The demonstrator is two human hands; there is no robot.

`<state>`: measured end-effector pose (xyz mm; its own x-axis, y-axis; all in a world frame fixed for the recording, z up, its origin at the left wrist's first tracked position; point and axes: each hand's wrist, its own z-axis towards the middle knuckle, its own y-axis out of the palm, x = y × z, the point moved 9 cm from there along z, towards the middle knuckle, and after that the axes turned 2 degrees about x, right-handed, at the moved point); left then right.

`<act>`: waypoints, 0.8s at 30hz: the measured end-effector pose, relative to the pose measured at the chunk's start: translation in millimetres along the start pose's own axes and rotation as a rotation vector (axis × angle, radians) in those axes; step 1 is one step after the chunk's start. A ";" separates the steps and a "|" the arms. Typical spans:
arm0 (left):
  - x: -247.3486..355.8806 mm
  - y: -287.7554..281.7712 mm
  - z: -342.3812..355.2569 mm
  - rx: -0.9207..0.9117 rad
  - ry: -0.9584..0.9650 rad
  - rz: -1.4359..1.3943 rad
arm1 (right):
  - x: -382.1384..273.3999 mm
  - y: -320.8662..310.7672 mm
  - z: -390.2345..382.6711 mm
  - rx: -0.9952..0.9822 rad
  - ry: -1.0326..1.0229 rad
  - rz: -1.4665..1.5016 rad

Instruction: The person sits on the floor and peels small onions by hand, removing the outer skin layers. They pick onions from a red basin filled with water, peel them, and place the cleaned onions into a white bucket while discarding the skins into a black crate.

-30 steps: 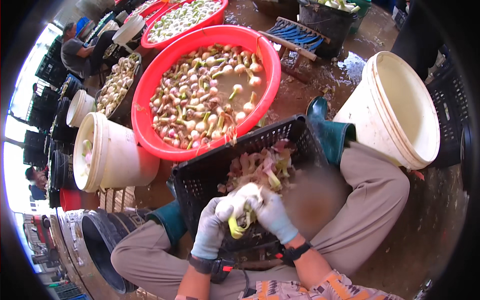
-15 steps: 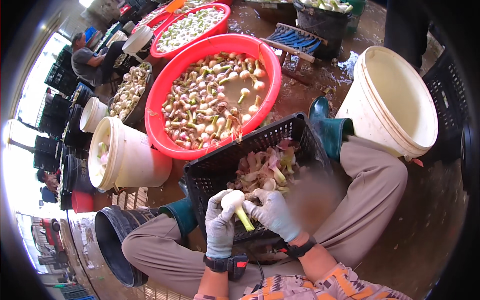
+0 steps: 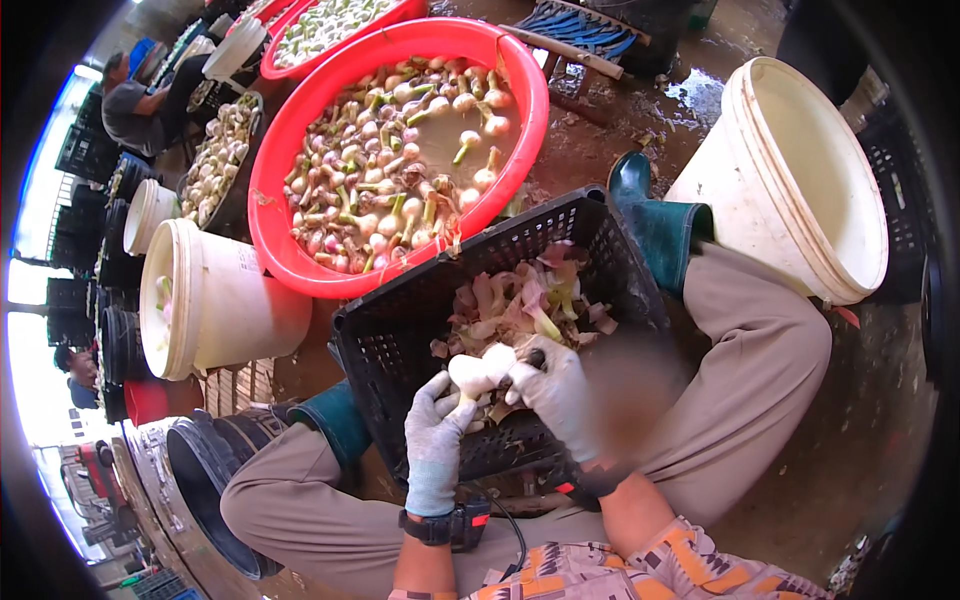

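Observation:
My left hand (image 3: 433,430), in a whitish glove, is wrapped round a peeled white garlic bulb (image 3: 467,374) with its stem pointing down between the fingers. Right beside it, my gloved right hand (image 3: 553,392) pinches a pale strip of garlic skin (image 3: 500,360) at the bulb's side. A small dark spot shows at the right fingertips; I cannot tell what it is. Both hands are over the near side of a black plastic crate (image 3: 400,300) between my legs. Inside the crate lies a heap of pinkish garlic peelings (image 3: 520,297).
Beyond the crate stands a red tub (image 3: 268,215) of unpeeled garlic in water. White buckets stand at left (image 3: 240,300) and right (image 3: 720,190). A blue-toothed rake-like tool (image 3: 575,35) lies behind. Far left, a person (image 3: 135,105) sits near more garlic.
The bulb has turned, its stem now lower and partly behind my left fingers. My right hand has shifted right and pulls pale skin at its side. The whole view has tilted slightly.

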<state>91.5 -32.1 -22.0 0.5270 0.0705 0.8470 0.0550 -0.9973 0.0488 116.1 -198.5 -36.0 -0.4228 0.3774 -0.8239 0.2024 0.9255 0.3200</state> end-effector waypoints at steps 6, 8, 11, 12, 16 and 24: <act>-14.0 -5.3 -4.7 -0.111 -0.061 -0.263 | -13.7 -43.6 16.9 0.170 -0.018 0.493; -7.6 -9.0 -6.2 -0.105 -0.024 -0.313 | -9.4 -71.7 16.9 0.355 -0.024 0.799; -6.8 -22.1 -10.8 -0.126 0.012 -0.447 | -52.7 -36.5 -1.5 0.201 -0.202 -0.313; -3.2 -6.3 -6.3 -0.206 0.000 -0.507 | -67.1 -27.3 -14.2 0.157 -0.244 -0.507; 4.6 10.8 -7.9 -0.246 0.000 -0.722 | -2.9 9.3 -8.5 -0.162 -0.055 -0.258; 0.7 9.1 11.1 -0.203 -0.011 -0.920 | 1.2 35.6 -24.3 -0.346 -0.188 -0.215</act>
<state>101.8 -40.9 -26.9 0.3579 0.8312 0.4254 0.3051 -0.5347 0.7880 101.3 -164.4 -14.2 -0.2485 0.1923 -0.9493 -0.1932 0.9505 0.2432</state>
